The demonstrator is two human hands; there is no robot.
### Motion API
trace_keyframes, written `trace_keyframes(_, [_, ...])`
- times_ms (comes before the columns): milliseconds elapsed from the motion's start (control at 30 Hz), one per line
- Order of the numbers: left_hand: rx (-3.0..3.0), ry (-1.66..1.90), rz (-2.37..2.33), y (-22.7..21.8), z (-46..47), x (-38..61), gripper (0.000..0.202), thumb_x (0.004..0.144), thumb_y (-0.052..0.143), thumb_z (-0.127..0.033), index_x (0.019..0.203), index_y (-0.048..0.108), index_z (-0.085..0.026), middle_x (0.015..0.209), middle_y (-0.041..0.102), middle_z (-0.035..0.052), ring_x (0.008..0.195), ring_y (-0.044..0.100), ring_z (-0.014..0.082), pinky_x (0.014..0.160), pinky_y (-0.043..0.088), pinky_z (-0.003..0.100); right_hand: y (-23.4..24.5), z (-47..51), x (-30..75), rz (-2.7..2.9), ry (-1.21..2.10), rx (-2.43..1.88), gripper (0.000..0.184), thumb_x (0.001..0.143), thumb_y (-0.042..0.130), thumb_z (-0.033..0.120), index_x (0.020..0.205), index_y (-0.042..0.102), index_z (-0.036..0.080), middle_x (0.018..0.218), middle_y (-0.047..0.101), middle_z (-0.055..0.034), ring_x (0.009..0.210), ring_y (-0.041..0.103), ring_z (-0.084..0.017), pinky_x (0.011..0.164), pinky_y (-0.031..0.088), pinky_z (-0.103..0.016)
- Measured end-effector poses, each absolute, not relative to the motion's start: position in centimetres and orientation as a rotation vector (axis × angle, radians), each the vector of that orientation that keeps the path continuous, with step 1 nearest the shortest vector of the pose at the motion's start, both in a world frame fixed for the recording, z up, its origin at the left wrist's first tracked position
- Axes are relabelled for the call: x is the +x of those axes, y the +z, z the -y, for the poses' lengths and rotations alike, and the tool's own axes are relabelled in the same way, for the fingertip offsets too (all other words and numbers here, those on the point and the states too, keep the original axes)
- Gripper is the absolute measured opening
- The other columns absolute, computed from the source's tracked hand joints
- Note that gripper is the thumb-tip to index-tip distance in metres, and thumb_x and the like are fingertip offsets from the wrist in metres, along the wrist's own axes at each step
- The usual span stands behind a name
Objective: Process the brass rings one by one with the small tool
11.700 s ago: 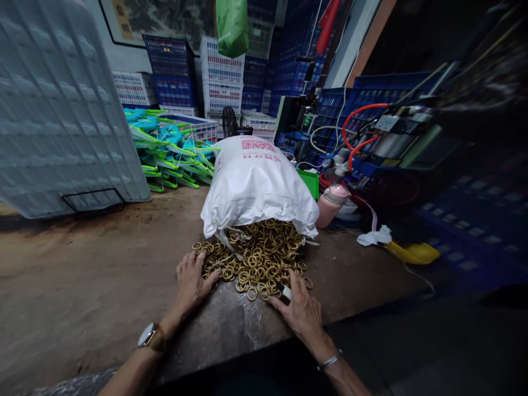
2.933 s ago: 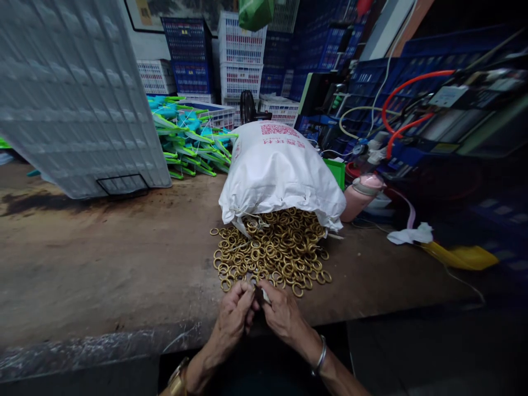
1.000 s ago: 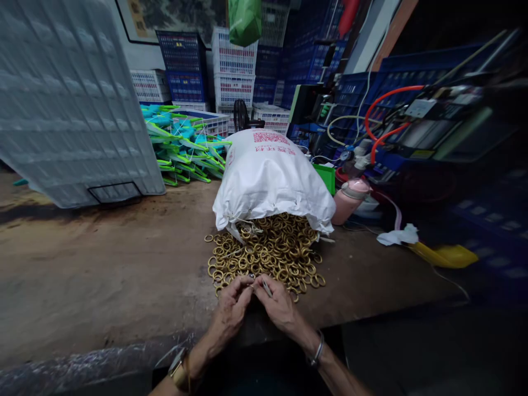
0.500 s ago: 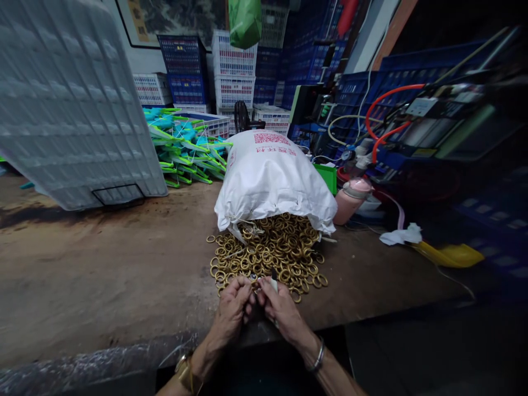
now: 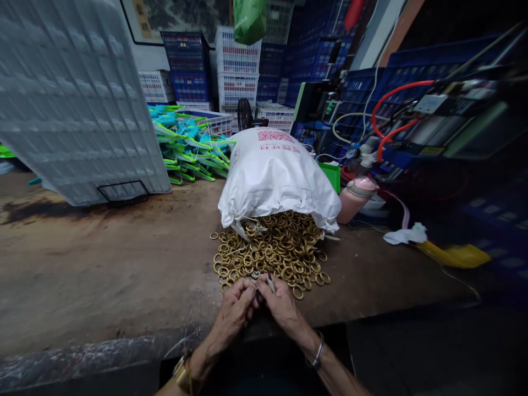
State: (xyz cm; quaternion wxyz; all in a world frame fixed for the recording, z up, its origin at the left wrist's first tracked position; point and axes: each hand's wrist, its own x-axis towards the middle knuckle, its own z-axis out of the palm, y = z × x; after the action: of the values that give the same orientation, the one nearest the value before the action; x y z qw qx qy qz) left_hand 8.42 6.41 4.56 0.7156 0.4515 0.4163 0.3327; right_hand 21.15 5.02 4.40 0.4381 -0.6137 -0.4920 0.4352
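My left hand (image 5: 235,305) is closed in a pinch at the front of a heap of brass-coloured rings (image 5: 284,258). What its fingertips hold is too small and covered to make out. Touching it from the other side, my right hand (image 5: 282,305) is also closed, with a slim pale tool with a dark tip (image 5: 270,282) sticking up between thumb and fingers. The rings spill out of the mouth of a white woven sack (image 5: 280,181) lying on its side. Both hands are just above the near part of the wooden table (image 5: 124,275).
A tall ribbed translucent panel (image 5: 82,110) stands at the left, beside a pile of green and blue hangers (image 5: 190,148). Right of the sack are a pink bottle (image 5: 358,198), a yellow scoop-like piece (image 5: 457,254) and a machine with red hoses (image 5: 437,121). Stacked crates (image 5: 237,71) stand behind.
My two hands have come closer together, their fingertips now meeting. The pale tool in my right hand tilts more and shows less. The whole view has shifted slightly.
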Motion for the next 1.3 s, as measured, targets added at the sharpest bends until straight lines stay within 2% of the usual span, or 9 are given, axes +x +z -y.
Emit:
trace_keyframes(233, [0.735, 0.71, -0.721, 5.4, -6.0, 8.2, 0.031, 0.075, 0.057, -0.046, 0.075, 0.049, -0.016, 0.058, 0.045, -0.0056, 0.038, 0.03, 0.002, 0.035, 0.017, 0.015, 4.5, -4.7, 21.1, 1.213, 1.093, -1.532, 0.033, 0.078, 0.043, 0.048, 0.062, 0.047, 0.019, 0.05, 0.041, 0.0054, 0.048, 0.038, -0.009, 0.048, 0.033, -0.021])
trace_keyframes(367, [0.593, 0.713, -0.627, 5.1, -5.9, 8.0, 0.027, 0.075, 0.059, -0.041, 0.078, 0.049, -0.017, 0.059, 0.045, -0.0054, 0.039, 0.03, 0.0021, 0.036, 0.018, 0.015, 4.2, -4.8, 21.2, 1.246, 1.071, -1.529, 0.031, 0.08, 0.042, 0.045, 0.063, 0.046, 0.019, 0.05, 0.04, 0.0056, 0.046, 0.036, -0.009, 0.047, 0.032, -0.021])
trace_keyframes(500, [0.553, 0.746, -0.635, 5.0, -6.0, 7.8, 0.029, 0.073, 0.061, -0.042, 0.075, 0.045, -0.018, 0.058, 0.045, -0.0062, 0.038, 0.03, 0.0022, 0.036, 0.02, 0.015, 3.8, -4.7, 21.2, 1.351, 0.956, -1.562, 0.028, 0.081, 0.04, 0.04, 0.064, 0.047, 0.019, 0.051, 0.043, 0.0045, 0.049, 0.039, -0.009, 0.05, 0.034, -0.021])
trace_keyframes(567, [0.561, 0.766, -0.658, 5.2, -6.0, 7.8, 0.031, 0.072, 0.063, -0.042, 0.073, 0.043, -0.018, 0.059, 0.046, -0.0062, 0.04, 0.032, 0.0022, 0.036, 0.021, 0.014, 3.8, -4.4, 21.1, 1.449, 0.856, -1.603, 0.026, 0.082, 0.039, 0.036, 0.066, 0.05, 0.019, 0.055, 0.048, 0.0026, 0.052, 0.042, -0.01, 0.052, 0.034, -0.021])
trace_keyframes(667, [0.594, 0.805, -0.703, 5.3, -5.9, 7.9, 0.032, 0.071, 0.064, -0.043, 0.074, 0.043, -0.018, 0.061, 0.047, -0.0063, 0.04, 0.034, 0.0021, 0.037, 0.021, 0.014, 4.1, -3.8, 20.9, 1.674, 0.701, -1.665, 0.017, 0.08, 0.037, 0.02, 0.074, 0.053, 0.019, 0.065, 0.057, -0.0013, 0.059, 0.048, -0.012, 0.056, 0.034, -0.022])
trace_keyframes(733, [0.622, 0.83, -0.729, 5.2, -5.8, 8.0, 0.033, 0.07, 0.064, -0.044, 0.075, 0.044, -0.019, 0.059, 0.047, -0.0067, 0.04, 0.034, 0.002, 0.037, 0.021, 0.014, 4.4, -3.4, 20.8, 1.825, 0.628, -1.716, 0.019, 0.074, 0.037, 0.01, 0.077, 0.053, 0.019, 0.067, 0.059, -0.0022, 0.061, 0.05, -0.013, 0.057, 0.032, -0.022])
trace_keyframes(833, [0.68, 0.846, -0.762, 4.8, -5.7, 8.1, 0.035, 0.07, 0.063, -0.047, 0.077, 0.044, -0.019, 0.057, 0.046, -0.0071, 0.039, 0.033, 0.0021, 0.037, 0.022, 0.014, 4.6, -3.2, 20.8, 1.951, 0.556, -1.797, 0.024, 0.067, 0.038, 0.004, 0.078, 0.052, 0.019, 0.067, 0.06, -0.0022, 0.061, 0.051, -0.013, 0.057, 0.029, -0.022])
trace_keyframes(1067, [0.786, 0.829, -0.895, 4.0, -5.6, 8.0, 0.035, 0.074, 0.056, -0.052, 0.075, 0.043, -0.02, 0.055, 0.047, -0.0076, 0.038, 0.034, 0.0029, 0.036, 0.023, 0.014, 4.3, -3.4, 20.6, 1.974, 0.506, -1.95, 0.024, 0.073, 0.038, 0.004, 0.084, 0.053, 0.019, 0.07, 0.063, -0.0025, 0.062, 0.055, -0.014, 0.056, 0.027, -0.023])
trace_keyframes(1300, [0.849, 0.802, -0.913, 4.4, -5.7, 8.1, 0.037, 0.073, 0.055, -0.054, 0.072, 0.043, -0.019, 0.055, 0.047, -0.0077, 0.037, 0.033, 0.0027, 0.034, 0.023, 0.014, 4.6, -3.3, 21.0, 2.002, 0.493, -1.919, 0.023, 0.074, 0.039, 0.003, 0.085, 0.052, 0.019, 0.072, 0.063, -0.0026, 0.065, 0.055, -0.014, 0.057, 0.027, -0.022])
